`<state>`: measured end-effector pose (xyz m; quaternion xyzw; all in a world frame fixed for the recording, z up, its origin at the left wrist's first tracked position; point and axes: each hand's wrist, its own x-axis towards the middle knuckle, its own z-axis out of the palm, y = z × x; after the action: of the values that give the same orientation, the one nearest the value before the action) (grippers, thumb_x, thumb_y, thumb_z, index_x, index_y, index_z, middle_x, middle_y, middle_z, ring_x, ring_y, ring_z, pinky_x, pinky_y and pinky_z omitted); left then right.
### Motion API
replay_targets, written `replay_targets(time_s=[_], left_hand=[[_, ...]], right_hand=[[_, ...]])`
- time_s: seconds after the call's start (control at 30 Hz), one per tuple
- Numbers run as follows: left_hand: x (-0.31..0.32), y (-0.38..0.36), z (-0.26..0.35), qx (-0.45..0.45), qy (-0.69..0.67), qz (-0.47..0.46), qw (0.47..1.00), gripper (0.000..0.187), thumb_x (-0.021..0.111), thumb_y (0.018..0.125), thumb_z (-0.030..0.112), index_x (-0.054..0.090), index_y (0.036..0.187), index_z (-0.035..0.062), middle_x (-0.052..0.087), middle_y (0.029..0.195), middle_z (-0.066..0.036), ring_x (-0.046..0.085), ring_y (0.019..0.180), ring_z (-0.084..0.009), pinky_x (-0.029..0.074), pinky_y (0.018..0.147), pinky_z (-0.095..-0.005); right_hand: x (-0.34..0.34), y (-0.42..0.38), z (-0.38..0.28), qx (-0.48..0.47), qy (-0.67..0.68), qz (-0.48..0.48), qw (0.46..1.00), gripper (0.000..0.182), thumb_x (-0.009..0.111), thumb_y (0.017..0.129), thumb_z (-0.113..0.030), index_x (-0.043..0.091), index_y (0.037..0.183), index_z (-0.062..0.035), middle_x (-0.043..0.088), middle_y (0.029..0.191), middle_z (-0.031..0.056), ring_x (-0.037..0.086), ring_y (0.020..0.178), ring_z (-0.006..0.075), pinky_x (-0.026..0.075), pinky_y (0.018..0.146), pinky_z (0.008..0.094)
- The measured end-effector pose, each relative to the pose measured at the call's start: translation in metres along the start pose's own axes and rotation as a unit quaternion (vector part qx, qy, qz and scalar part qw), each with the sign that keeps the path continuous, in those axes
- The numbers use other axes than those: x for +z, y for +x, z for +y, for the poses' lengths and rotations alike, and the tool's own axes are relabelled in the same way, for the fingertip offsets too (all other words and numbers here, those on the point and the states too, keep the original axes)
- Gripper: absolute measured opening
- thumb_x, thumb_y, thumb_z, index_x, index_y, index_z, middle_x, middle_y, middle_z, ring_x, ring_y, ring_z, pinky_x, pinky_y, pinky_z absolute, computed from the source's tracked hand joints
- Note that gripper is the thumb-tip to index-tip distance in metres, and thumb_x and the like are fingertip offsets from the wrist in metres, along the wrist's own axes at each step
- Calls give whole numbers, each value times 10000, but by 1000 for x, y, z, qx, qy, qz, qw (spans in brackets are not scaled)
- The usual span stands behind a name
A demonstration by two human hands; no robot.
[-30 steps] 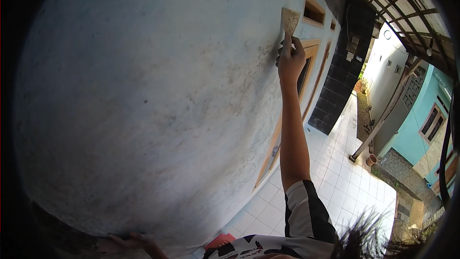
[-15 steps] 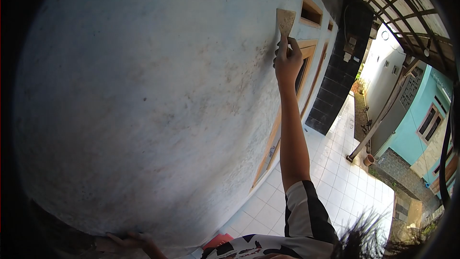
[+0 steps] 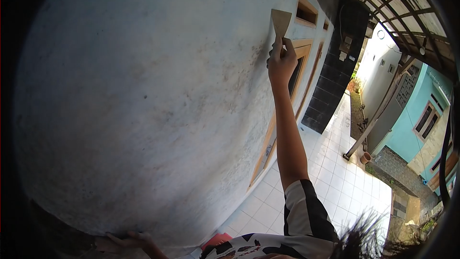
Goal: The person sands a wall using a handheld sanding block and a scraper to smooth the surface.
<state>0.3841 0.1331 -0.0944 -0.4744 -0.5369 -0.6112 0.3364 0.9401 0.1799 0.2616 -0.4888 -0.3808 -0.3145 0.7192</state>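
My right hand (image 3: 281, 60), at the end of an outstretched arm, is closed around the handle of a scraper (image 3: 281, 21). The scraper's wide, flat blade points up and lies at or very near the pale blue wall (image 3: 158, 86), which has brownish stains and rough patches. Low at the left, my left hand (image 3: 129, 242) is in shadow beside the wall's lower edge, its visible fingers stretched out. Whether that palm presses on the wall is hard to tell.
A wood-framed vent (image 3: 306, 12) and a wood-framed window or door (image 3: 299, 67) lie right of the scraper. Beyond are a black tiled pillar (image 3: 330, 79), white floor tiles (image 3: 330, 163), a slanting post (image 3: 378, 115) and a turquoise house (image 3: 409, 134). Something red (image 3: 218, 241) is at the bottom.
My right hand and the scraper have shifted slightly left, and the blade's face has turned a little. The background has also shifted slightly left. My left hand looks nearly unmoved.
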Motion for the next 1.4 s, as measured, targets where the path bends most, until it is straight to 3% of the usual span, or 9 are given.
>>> replay_targets(time_s=[0.2, 0.43, 0.73, 0.8, 0.93, 1.1, 1.2, 1.23, 1.4], left_hand=[[-1, -9, -10, 13, 46, -11, 999, 738, 274, 1024, 505, 283, 1467, -84, 278, 1485, -338, 283, 1380, -494, 231, 1108, -615], [4, -10, -24, 27, 119, -25, 992, 733, 281, 1024, 500, 285, 1466, -85, 284, 1484, -337, 289, 1378, -491, 235, 1109, -608], [18, -10, -53, 41, 218, -42, 974, 726, 290, 1025, 492, 288, 1464, -86, 292, 1481, -334, 297, 1375, -487, 240, 1111, -599], [25, -12, -59, 40, 237, -45, 970, 725, 292, 1025, 491, 288, 1464, -86, 294, 1481, -334, 299, 1374, -486, 241, 1111, -598], [40, -18, -69, 44, 270, -56, 960, 722, 297, 1026, 488, 290, 1463, -87, 298, 1480, -333, 303, 1373, -484, 243, 1112, -594], [53, -41, -81, 46, 309, -82, 946, 718, 302, 1026, 484, 291, 1462, -87, 302, 1478, -332, 307, 1371, -481, 245, 1113, -589], [58, -54, -85, 43, 338, -96, 935, 716, 305, 1026, 481, 292, 1462, -88, 305, 1478, -331, 310, 1370, -480, 247, 1114, -586], [63, -53, -88, 47, 346, -97, 932, 716, 306, 1026, 480, 292, 1461, -88, 306, 1477, -331, 311, 1370, -480, 247, 1114, -585], [72, -62, -106, 61, 393, -118, 910, 712, 311, 1027, 476, 293, 1461, -88, 311, 1476, -329, 316, 1368, -477, 250, 1115, -580]], right_hand=[[-2, 11, 10, 63, 15, -17, 998, 291, 547, 986, -247, 663, 933, 14, 589, 586, 96, 505, 463, 148, 390, 478, 324], [0, 15, 11, 51, 21, -13, 998, 265, 572, 976, -225, 647, 907, 19, 538, 523, 88, 474, 448, 134, 350, 458, 324], [4, 10, 4, 20, -6, 11, 1000, 303, 546, 989, -256, 642, 900, 18, 586, 572, 97, 525, 470, 135, 380, 465, 317], [3, 3, -9, 76, 10, -14, 997, 317, 530, 998, -270, 641, 904, 11, 607, 600, 101, 524, 451, 135, 379, 453, 321], [-4, 4, -3, 24, -15, -16, 999, 329, 522, 1004, -281, 633, 906, 13, 589, 582, 88, 496, 416, 126, 370, 436, 321], [-22, -3, -39, 208, 59, -101, 971, 339, 524, 1003, -303, 584, 826, -20, 491, 537, 6, 455, 409, 82, 335, 393, 270], [-34, 6, -44, 254, 50, -146, 955, 336, 527, 1002, -313, 562, 805, -43, 468, 549, -11, 428, 415, 65, 313, 383, 238], [-32, 10, -52, 267, 70, -143, 951, 295, 528, 1013, -307, 551, 829, -78, 356, 559, -69, 278, 419, 25, 192, 385, 225], [-44, 22, -62, 311, 140, -182, 922, 297, 521, 1014, -289, 533, 846, -44, 326, 565, -67, 244, 411, 29, 168, 382, 229]])
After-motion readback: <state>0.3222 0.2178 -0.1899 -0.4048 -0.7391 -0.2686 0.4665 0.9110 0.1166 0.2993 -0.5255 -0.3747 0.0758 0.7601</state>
